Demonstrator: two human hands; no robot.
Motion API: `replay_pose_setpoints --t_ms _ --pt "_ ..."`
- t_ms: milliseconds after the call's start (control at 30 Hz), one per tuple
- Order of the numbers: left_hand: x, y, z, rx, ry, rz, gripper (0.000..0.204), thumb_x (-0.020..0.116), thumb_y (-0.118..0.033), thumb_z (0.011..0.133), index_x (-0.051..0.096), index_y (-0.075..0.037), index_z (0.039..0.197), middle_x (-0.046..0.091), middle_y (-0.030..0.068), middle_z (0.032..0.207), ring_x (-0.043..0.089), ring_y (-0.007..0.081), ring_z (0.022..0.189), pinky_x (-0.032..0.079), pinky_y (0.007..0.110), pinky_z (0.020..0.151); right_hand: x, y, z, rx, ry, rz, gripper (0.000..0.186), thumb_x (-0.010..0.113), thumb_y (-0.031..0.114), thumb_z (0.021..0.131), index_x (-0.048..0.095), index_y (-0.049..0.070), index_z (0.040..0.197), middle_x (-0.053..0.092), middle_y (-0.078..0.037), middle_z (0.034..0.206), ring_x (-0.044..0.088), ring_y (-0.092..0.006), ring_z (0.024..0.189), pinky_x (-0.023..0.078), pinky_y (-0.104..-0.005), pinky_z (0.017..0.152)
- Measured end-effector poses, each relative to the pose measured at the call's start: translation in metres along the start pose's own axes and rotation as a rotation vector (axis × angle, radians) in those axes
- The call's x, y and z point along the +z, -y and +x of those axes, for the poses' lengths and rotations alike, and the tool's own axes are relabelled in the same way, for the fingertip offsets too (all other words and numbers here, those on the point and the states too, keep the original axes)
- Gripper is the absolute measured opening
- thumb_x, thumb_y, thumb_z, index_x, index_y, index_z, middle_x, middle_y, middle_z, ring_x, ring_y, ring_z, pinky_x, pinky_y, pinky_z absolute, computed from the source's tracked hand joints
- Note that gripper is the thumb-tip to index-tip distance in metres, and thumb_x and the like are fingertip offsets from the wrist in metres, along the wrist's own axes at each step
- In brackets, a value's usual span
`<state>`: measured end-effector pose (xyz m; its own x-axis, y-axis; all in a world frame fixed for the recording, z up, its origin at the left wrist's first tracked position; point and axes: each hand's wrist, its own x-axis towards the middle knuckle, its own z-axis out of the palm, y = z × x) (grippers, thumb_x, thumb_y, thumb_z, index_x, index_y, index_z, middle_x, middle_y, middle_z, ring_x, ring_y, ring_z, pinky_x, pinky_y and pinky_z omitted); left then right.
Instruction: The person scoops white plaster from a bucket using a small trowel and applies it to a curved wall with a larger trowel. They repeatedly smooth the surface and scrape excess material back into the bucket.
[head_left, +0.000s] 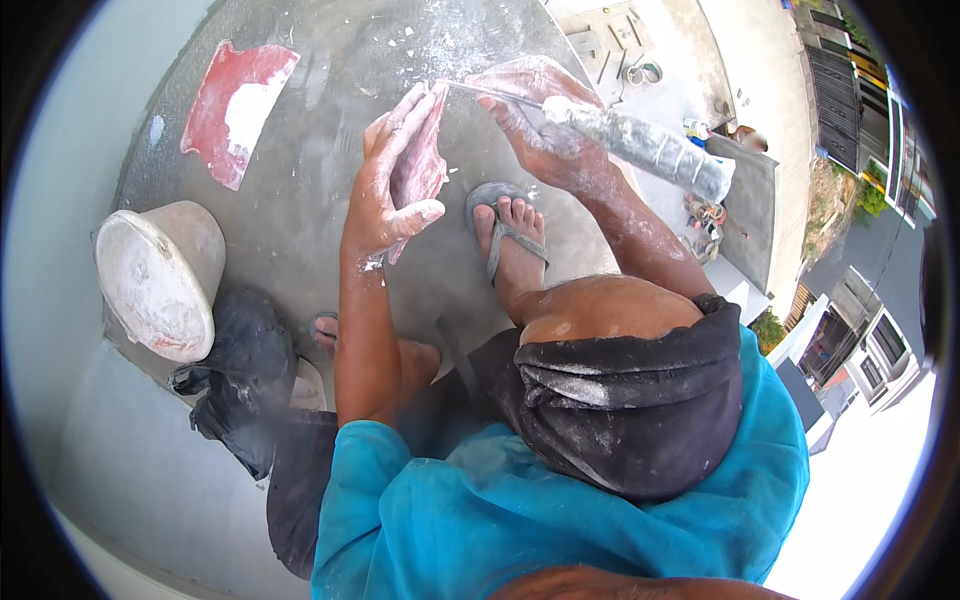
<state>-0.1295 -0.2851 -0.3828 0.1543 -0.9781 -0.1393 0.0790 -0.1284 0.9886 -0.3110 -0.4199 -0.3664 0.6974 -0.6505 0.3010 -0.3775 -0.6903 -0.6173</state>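
Observation:
My left hand (385, 195), dusted with white powder, is closed round a curved, pinkish-red flat piece (420, 165) that looks like thin plastic. Just right of it, my right hand (550, 135) grips a long tool (650, 150) that looks like a putty knife. Its thin metal part is seen edge-on and reaches toward my left fingertips; whether it touches them I cannot tell. The thick, white-smeared grey handle sticks out to the right over my wrist. A larger red sheet (205, 120) with a white patch lies on the grey floor at the far left.
A white-crusted bucket (205, 240) leans by the wall at left, beside a black plastic bag (245, 350). My sandalled foot (515, 245) stands below my hands. White crumbs dot the floor ahead. A low grey wall (750, 200) and scattered tools (625, 35) are at right.

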Motion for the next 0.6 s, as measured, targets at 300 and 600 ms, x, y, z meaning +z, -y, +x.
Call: replay_pose_setpoints --t_ms 300,600 --pt "0.002 0.005 0.006 0.079 0.071 0.066 0.108 0.078 -0.054 0.057 0.046 0.002 0.143 0.042 0.017 0.151 0.034 0.0327 0.139 0.023 0.045 0.115 -0.001 0.004 0.002 -0.046 -0.052 -0.012 0.017 0.07 0.013 0.089 0.071 0.007 0.105 0.07 -0.007 0.1 0.066 -0.0258 0.089 0.053 -0.0353 0.078" --pt "0.006 0.023 -0.007 -0.19 -0.002 -1.323 0.118 0.062 -0.077 0.069 0.027 0.0 0.151 0.036 0.0206 0.152 0.041 0.0419 0.135 0.033 0.064 0.109 0.016 -0.012 -0.02 -0.06 0.043 -0.251 0.025 0.069 0.019 0.089 0.072 0.007 0.111 0.07 -0.012 0.104 0.066 -0.0255 0.088 0.052 -0.0378 0.076"
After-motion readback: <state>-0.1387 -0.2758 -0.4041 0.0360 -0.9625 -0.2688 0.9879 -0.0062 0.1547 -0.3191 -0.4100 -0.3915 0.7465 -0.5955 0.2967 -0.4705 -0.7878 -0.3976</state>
